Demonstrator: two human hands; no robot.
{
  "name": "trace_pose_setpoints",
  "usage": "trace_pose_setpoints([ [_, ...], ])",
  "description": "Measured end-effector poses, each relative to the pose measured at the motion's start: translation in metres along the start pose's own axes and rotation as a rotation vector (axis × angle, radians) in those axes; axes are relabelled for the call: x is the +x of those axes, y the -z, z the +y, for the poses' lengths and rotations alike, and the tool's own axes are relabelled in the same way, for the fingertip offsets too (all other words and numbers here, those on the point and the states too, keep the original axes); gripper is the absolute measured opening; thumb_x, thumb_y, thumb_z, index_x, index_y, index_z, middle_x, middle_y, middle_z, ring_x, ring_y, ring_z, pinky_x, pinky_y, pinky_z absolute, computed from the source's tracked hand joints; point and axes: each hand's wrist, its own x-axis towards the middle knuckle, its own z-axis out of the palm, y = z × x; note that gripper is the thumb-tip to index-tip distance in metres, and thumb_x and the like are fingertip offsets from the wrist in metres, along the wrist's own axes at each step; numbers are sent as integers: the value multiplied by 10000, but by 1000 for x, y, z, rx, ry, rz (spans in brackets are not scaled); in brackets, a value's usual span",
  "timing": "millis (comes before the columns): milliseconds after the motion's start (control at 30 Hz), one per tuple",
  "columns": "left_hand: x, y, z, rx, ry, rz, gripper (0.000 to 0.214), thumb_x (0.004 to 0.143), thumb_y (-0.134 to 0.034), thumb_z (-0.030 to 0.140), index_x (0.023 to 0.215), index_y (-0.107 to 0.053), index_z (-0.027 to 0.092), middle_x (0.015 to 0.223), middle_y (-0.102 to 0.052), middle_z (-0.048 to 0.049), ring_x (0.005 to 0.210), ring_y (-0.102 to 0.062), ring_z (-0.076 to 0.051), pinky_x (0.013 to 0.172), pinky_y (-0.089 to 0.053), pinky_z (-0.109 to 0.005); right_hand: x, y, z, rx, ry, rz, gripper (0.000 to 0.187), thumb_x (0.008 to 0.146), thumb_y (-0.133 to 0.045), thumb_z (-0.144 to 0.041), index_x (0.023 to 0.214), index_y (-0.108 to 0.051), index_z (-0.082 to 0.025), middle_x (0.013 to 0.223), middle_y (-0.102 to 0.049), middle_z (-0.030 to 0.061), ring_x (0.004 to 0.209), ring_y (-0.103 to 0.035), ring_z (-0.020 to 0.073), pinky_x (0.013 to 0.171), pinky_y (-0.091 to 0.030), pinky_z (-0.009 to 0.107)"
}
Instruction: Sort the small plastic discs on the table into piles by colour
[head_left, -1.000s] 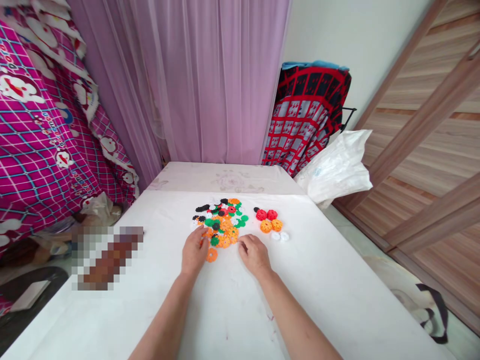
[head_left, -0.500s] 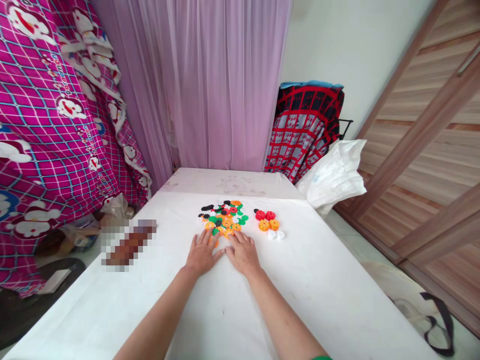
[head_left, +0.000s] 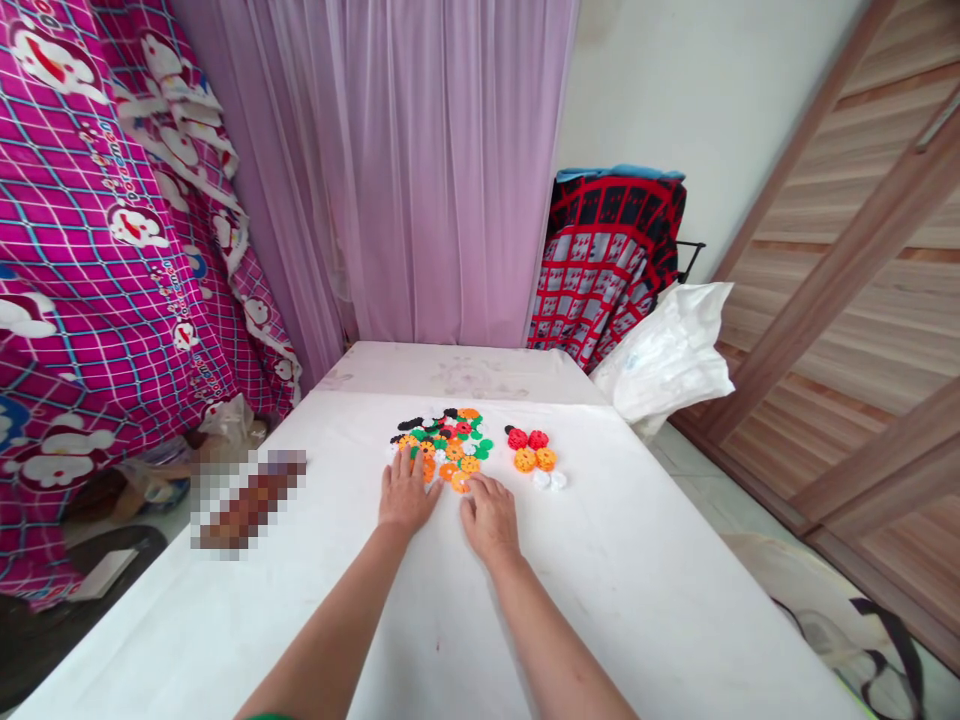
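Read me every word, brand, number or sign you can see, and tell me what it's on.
"Doraemon", sideways, repeated, blurred in places: pink cloth.
Faint blue print, too blurred to read: white bag.
Small marks, too small to read: red cloth.
No readable text: discs.

In the head view I see the left hand [head_left: 407, 499], its fingers [head_left: 405, 464] spread over the near left side of a colourful pile of small discs [head_left: 452, 447]. The right hand [head_left: 492, 522] bends at an orange disc [head_left: 460, 483]; whether it grips, I cannot tell. Rightward on the white tabletop [head_left: 427, 610] lie red discs [head_left: 538, 439], then, nearer, orange stacks [head_left: 545, 459] and white discs [head_left: 558, 481].
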Motion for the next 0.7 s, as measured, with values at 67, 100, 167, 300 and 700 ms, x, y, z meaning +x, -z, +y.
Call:
trace_pose_setpoints([
  [67,-2,-1,-2,-14,-44,71,593,923,-440,418,1449,-418,144,1564,-296,-177,1443,-271,-327,1137,-286,-495,0,0,-1,-1,21,5,380,820,-513,-141,1171,-646,-198,1238,-638,77,1136,-528,221,960,-377,355],
  [100,-4,-1,-3,-25,-93,97,528,925,-444,368,1421,-468,188,1556,-327,-154,1437,-290,-319,1130,-301,-489,0,0,-2,-5,36,-1,391,819,-515,-140,1182,-642,-204,1248,-634,75,1142,-522,225,960,-376,358],
  [167,-6,-2,-6,-56,-206,122,422,928,-439,298,1326,-578,279,1517,-413,-103,1414,-340,-301,1121,-320,-487,0,1,-4,-1,71,-21,370,822,-515,-137,1152,-658,-226,1243,-638,60,1137,-520,224,951,-379,357],
  [300,-9,-5,-13,-134,-290,151,354,908,-466,252,1183,-679,316,1439,-508,-89,1366,-411,-306,1101,-345,-523,-1,3,-3,52,99,-24,279,826,-519,-127,1007,-696,-245,1134,-685,26,1070,-548,207,909,-384,335],
  [700,-25,-23,-35,-318,-204,318,312,887,-448,219,1052,-711,246,1329,-604,-99,1301,-486,-303,1036,-435,-548,-4,8,-3,105,-53,-1,255,797,-565,-157,1028,-657,-211,1035,-673,51,994,-563,203,850,-390,317],
])
